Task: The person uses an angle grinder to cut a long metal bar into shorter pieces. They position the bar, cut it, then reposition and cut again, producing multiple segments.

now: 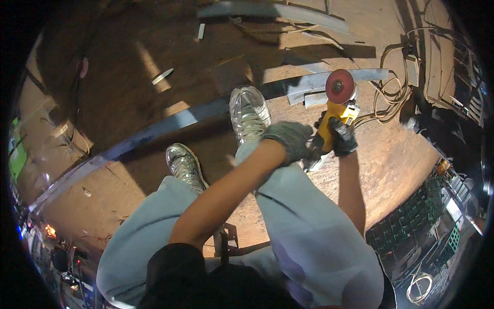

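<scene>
A yellow angle grinder (325,129) with a reddish-brown disc (339,86) is held just beyond my right knee, its disc end pointing away from me. My right hand (343,137), in a dark grey glove, is closed round the grinder's body. My left hand (289,140), gloved alike, reaches over the knee, its fingers curled at the grinder's rear end and partly hidden. Behind the disc runs a long grey metal bar (185,118), lying across the floor beneath my right shoe (248,113). The disc overlaps the bar in view; whether they touch, I cannot tell.
Short metal pieces (315,99) lie against the bar. Another metal strip (278,10) lies at the far side. Coiled cables (393,95) sit to the right. A dark green mesh mat (411,208) and clutter are at the lower right. A small flame-like glow (50,231) shows lower left.
</scene>
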`<state>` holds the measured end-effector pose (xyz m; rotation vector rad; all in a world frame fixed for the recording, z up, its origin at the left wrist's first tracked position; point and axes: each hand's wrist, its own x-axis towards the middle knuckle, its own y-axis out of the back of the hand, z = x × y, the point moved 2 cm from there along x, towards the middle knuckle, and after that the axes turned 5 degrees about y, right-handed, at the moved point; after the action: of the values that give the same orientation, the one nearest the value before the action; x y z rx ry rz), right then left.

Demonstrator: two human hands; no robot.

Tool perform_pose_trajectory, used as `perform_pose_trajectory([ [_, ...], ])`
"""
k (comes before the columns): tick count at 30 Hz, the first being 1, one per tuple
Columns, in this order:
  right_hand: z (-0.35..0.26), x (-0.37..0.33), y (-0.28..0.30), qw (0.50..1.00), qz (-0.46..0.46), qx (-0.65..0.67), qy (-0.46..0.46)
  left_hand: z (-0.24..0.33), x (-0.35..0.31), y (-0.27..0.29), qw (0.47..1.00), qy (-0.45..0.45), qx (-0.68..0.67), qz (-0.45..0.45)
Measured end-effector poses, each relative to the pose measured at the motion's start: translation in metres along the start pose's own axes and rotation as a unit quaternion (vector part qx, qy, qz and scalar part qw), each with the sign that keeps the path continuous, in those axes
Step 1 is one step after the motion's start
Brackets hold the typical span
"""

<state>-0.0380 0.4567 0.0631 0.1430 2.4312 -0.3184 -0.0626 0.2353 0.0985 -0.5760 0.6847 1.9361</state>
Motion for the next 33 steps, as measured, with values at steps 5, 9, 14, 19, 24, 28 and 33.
perform_pose_trajectory([
  [5, -0.005, 0.015, -0.002, 0.991, -0.045, -0.109, -0.056, -0.143, -0.060, 0.037, 0.873, 0.212, -0.116, 0.424],
  [9, 0.008, 0.031, -0.015, 0.982, -0.078, -0.158, -0.061, -0.211, -0.067, 0.030, 0.883, 0.331, 0.088, 0.319],
  [14, 0.025, 0.041, -0.023, 0.978, -0.050, -0.185, -0.087, -0.216, -0.046, 0.027, 0.895, 0.324, 0.116, 0.284],
  [19, 0.025, 0.044, -0.027, 0.972, -0.033, -0.222, -0.065, -0.212, -0.043, 0.029, 0.896, 0.349, 0.058, 0.270],
  [24, 0.023, 0.051, -0.028, 0.970, -0.072, -0.229, -0.032, -0.215, -0.043, 0.027, 0.900, 0.351, 0.055, 0.253],
  [28, 0.024, 0.054, -0.026, 0.964, -0.055, -0.252, -0.069, -0.216, -0.043, 0.028, 0.902, 0.351, 0.056, 0.246],
  [33, 0.025, 0.053, -0.028, 0.961, -0.045, -0.265, -0.062, -0.212, -0.043, 0.029, 0.898, 0.362, 0.055, 0.245],
])
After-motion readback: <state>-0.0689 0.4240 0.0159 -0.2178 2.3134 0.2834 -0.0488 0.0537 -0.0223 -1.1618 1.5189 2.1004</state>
